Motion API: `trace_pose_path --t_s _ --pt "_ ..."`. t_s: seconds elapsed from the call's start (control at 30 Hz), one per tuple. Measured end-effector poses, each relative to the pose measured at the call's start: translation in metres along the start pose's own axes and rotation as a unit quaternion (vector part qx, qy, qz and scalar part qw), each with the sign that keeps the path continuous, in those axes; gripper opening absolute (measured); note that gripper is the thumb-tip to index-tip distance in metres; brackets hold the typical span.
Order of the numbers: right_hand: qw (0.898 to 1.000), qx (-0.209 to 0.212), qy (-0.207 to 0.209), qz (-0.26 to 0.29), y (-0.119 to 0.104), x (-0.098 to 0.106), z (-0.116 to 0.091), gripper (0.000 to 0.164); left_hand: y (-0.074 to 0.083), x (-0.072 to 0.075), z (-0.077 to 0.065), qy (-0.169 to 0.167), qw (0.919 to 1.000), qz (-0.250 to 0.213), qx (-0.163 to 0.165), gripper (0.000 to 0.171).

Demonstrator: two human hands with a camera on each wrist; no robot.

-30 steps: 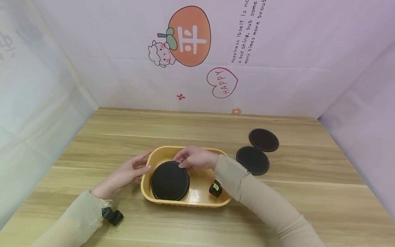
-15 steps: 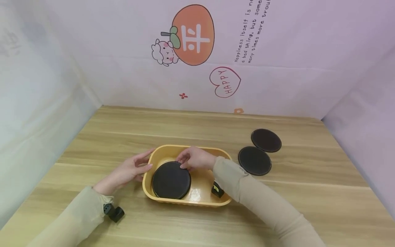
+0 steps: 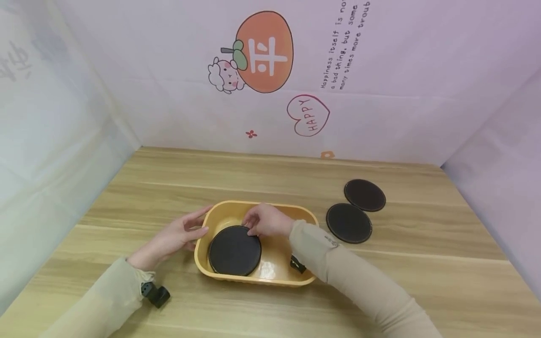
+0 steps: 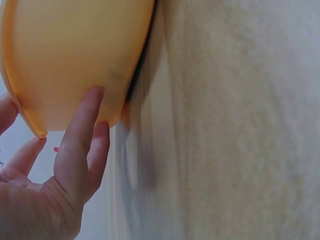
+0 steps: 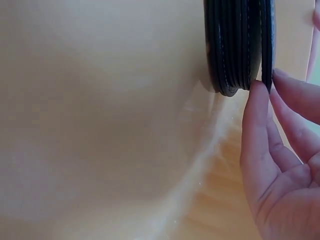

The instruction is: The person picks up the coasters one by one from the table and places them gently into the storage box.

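Observation:
A stack of round black coasters with stitched edges (image 5: 230,55) lies at the left end of an orange-yellow plastic bin (image 3: 270,283). My right hand (image 3: 268,220) reaches inside and pinches the top coaster (image 3: 234,253) at its far right edge, between thumb and fingertips. In the right wrist view, a narrow gap parts the pinched coaster (image 5: 268,45) from the rest of the stack. My left hand (image 3: 179,237) is at the bin's left end, thumb at the rim. Its spread, fairly straight fingers (image 4: 72,150) touch the outer wall in the left wrist view.
Two more black coasters, a nearer one (image 3: 349,223) and a farther one (image 3: 365,195), lie edge to edge on the wooden table (image 3: 236,312), right of the bin. A printed white cloth (image 3: 181,89) hangs behind; pale cloth also stands at both sides.
The head view has shifted slightly. Both hands keep nearly the same places at the bin, and my right hand still pinches the coaster's edge.

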State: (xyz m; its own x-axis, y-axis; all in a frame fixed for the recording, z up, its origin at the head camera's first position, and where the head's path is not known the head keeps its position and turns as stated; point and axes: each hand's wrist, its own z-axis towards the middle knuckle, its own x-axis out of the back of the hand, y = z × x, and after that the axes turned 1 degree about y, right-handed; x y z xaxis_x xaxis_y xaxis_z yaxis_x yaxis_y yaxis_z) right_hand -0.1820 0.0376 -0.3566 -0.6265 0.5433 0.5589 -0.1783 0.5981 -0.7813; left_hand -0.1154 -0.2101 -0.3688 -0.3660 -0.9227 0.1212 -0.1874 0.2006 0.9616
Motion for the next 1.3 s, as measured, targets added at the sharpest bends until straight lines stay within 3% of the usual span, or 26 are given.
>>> trace_pose_path --t_s 0.2,0.43,0.6,0.87,1.1,1.3 --pt "1.0 0.007 0.006 -0.015 0.0 0.0 -0.004 0.018 -0.002 -0.002 0.0 -0.002 1.0 -0.002 0.0 0.069" --pt "1.0 0.021 -0.004 0.006 -0.001 0.003 -0.006 0.02 0.0 -0.004 0.0 0.004 1.0 -0.004 -0.004 0.068" --pt "0.996 0.02 -0.032 0.075 -0.001 0.011 -0.007 0.028 -0.001 -0.003 0.0 0.002 1.0 -0.004 0.001 0.069" --pt "0.98 0.016 -0.046 0.195 -0.004 0.021 -0.008 0.037 0.001 -0.004 0.0 0.001 1.0 -0.001 -0.001 0.069" --pt "0.97 0.034 -0.06 0.233 -0.016 0.034 -0.018 0.04 0.0 -0.003 -0.001 0.008 1.0 -0.001 0.0 0.068" --pt "0.97 0.039 -0.054 0.233 -0.025 0.054 -0.034 0.04 -0.002 -0.002 0.0 0.012 0.9999 -0.001 0.0 0.068"
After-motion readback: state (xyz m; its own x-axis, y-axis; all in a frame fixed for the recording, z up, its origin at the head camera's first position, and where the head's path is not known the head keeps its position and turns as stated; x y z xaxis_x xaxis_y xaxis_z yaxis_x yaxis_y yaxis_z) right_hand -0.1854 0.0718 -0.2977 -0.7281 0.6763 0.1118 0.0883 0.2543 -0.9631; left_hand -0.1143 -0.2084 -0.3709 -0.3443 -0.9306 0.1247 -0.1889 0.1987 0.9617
